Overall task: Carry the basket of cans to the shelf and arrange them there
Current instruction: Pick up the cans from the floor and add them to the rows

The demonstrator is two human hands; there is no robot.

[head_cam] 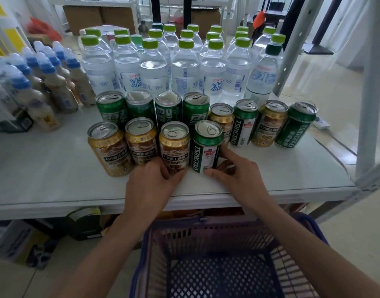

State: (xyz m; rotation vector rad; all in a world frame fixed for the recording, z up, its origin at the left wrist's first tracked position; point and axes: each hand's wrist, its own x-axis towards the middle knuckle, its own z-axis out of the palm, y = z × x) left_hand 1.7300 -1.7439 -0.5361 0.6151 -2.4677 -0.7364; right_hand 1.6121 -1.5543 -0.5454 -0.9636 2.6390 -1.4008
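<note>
Several cans stand upright in rows on the white shelf [45,168]. In the front row, three gold cans sit side by side and a green Tsingtao can [206,147] stands at their right. My left hand [152,181] curls around the base of the third gold can [174,145]. My right hand [234,171] wraps the base of the green Tsingtao can, thumb on its right side. Behind them stand several green cans [111,106], with gold and green cans [270,123] to the right. The blue basket [217,265] sits below the shelf edge, with no cans visible in it.
Several water bottles with green caps [184,67] fill the back of the shelf. Beige bottles with blue caps [55,82] crowd the left. A grey shelf upright [369,104] rises at the right. Boxes and bags lie under the shelf at the left.
</note>
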